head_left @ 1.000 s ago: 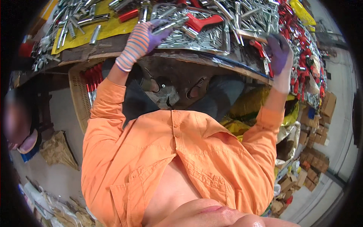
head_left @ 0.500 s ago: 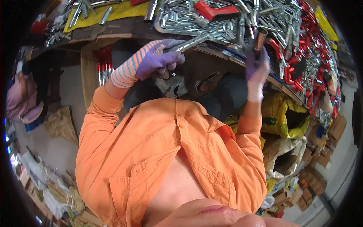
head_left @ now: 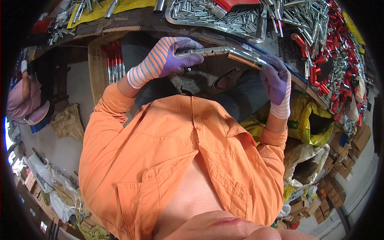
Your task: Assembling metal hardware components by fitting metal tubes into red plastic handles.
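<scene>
Nearest the camera is the person's orange shirt [head_left: 172, 160], both sleeves reaching up. The left hand [head_left: 176, 58], in a purple glove with a striped cuff, has its grip wrapped tight around one end of a slim metal rod [head_left: 224, 52]. The right hand [head_left: 276, 80], gloved alike, pinches the rod's other end, holding it level just below the tabletop [head_left: 132, 22] edge. Farther off, a tray of small metal tubes [head_left: 212, 16] sits on the tabletop, red-handled tools [head_left: 332, 52] piled beside it.
</scene>
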Action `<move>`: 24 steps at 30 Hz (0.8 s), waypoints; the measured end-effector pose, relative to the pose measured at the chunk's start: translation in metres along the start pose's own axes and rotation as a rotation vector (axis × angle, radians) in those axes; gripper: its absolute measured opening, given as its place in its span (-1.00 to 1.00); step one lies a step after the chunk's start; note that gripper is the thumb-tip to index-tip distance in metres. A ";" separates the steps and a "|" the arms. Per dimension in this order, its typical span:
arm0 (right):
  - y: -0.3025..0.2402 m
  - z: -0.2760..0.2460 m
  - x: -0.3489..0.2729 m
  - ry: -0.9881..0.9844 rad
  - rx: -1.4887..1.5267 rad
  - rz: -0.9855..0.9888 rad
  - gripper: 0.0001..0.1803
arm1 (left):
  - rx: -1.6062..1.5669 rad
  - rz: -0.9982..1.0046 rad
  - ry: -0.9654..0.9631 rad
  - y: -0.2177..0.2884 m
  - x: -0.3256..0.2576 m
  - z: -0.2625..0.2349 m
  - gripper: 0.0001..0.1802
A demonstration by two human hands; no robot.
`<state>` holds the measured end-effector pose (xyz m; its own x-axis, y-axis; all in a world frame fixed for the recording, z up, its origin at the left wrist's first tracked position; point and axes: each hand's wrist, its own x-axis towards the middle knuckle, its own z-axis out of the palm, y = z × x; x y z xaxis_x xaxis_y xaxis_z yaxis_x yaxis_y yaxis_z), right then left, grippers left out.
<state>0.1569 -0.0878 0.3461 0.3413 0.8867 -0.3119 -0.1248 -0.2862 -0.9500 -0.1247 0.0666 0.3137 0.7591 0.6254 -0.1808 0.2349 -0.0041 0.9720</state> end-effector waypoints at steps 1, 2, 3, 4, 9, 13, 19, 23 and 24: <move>0.004 0.003 0.004 -0.050 0.059 -0.019 -0.70 | -0.033 -0.021 -0.064 0.001 -0.001 0.000 -0.53; 0.006 0.005 0.006 -0.049 0.062 -0.016 -0.70 | -0.067 -0.043 -0.129 0.002 -0.003 0.000 -0.53; 0.005 0.008 0.008 -0.104 0.050 0.014 -0.71 | -0.003 0.012 -0.157 0.004 -0.004 0.000 -0.56; 0.005 0.012 0.009 -0.158 0.038 0.044 -0.71 | -0.002 0.008 -0.159 0.005 -0.003 0.003 -0.56; 0.021 0.072 0.014 -0.084 0.063 0.018 -0.77 | 0.090 0.054 -0.069 -0.001 -0.004 0.025 -0.30; 0.032 0.083 0.013 -0.078 0.073 0.050 -0.72 | 0.019 -0.054 -0.172 -0.004 -0.010 0.023 -0.41; 0.046 0.101 -0.001 -0.082 0.013 -0.034 -0.71 | 0.077 -0.090 -0.202 -0.006 -0.022 0.040 -0.57; 0.050 0.103 -0.001 -0.051 -0.025 -0.076 -0.70 | 0.098 -0.050 -0.169 -0.008 -0.031 0.048 -0.55; 0.052 0.103 0.002 -0.047 -0.043 -0.124 -0.71 | 0.215 0.047 -0.099 -0.010 -0.033 0.052 -0.52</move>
<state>0.0551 -0.0631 0.2970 0.3071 0.9320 -0.1925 -0.0440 -0.1881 -0.9812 -0.1205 0.0055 0.3023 0.8257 0.5407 -0.1607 0.3138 -0.2036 0.9274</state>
